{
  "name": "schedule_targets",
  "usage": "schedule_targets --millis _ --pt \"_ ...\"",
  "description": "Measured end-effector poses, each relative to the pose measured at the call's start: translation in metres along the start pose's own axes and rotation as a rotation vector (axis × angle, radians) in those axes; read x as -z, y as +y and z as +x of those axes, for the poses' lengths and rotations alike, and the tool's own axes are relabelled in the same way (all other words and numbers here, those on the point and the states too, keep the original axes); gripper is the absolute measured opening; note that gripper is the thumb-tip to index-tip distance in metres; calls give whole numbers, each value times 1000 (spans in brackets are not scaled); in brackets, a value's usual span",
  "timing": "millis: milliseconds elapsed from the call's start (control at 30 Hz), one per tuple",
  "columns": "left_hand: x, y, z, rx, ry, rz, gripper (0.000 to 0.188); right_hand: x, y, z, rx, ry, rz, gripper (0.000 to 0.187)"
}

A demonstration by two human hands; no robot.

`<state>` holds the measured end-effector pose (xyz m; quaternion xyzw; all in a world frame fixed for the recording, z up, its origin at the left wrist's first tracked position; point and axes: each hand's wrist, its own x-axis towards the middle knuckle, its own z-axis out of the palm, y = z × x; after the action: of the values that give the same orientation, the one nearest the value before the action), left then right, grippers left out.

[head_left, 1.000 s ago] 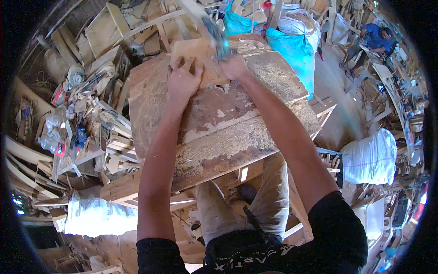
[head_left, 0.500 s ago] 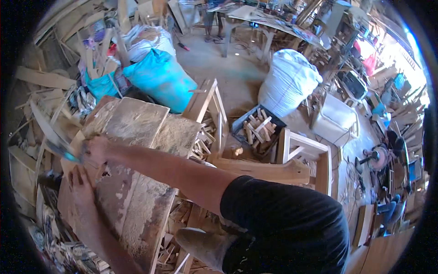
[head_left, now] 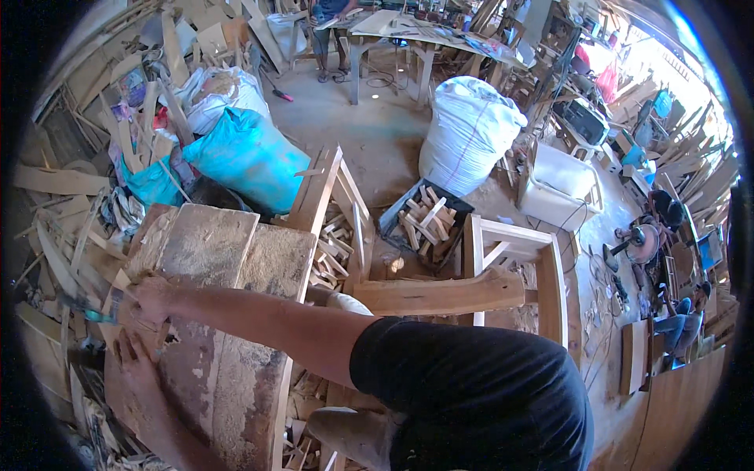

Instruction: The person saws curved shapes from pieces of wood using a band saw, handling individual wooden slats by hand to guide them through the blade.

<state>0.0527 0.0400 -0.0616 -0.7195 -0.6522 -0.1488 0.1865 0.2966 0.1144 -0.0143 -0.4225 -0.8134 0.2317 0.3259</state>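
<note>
My right hand [head_left: 151, 301] reaches across to the far left of the workbench [head_left: 208, 243], closed round a tool. That tool [head_left: 98, 316] has a teal part and a dark strip, and motion smears it too much to tell its kind. Below the fist sits a pale, pointed piece of wood [head_left: 115, 292]. My left hand [head_left: 135, 365] lies on a reddish-brown board [head_left: 118, 392] at the bench's left edge, fingers stretched out and apart, close under the right hand. Sawdust coats the worn bench top.
Beyond the bench are teal sacks [head_left: 247, 161], a white sack [head_left: 471, 137] and a crate of wood offcuts [head_left: 428, 224]. A thick plank [head_left: 440, 293] and wooden frames [head_left: 554, 282] stand to the right. One person [head_left: 334, 20] stands at a far table; another [head_left: 683, 322] sits at right.
The whole view has shifted, so the bench and sacks appear lower and further left. My right hand and the blurred tool have moved slightly nearer my left hand, which stays on the board.
</note>
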Motion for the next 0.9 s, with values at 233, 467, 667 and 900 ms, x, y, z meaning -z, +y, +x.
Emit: schedule_targets --millis 233,467,667,900 --pt "-9 25 33 -120 21 -39 48 19 35 4 19 42 -86 57" --pt "2 -2 18 -61 68 24 51 20 6 4 100 11 -35 62" --pt "59 86 26 206 -70 -177 49 11 43 10 144 46 -110 64" --pt "23 21 5 -208 -266 366 54 51 36 4 -196 -356 -244 55"
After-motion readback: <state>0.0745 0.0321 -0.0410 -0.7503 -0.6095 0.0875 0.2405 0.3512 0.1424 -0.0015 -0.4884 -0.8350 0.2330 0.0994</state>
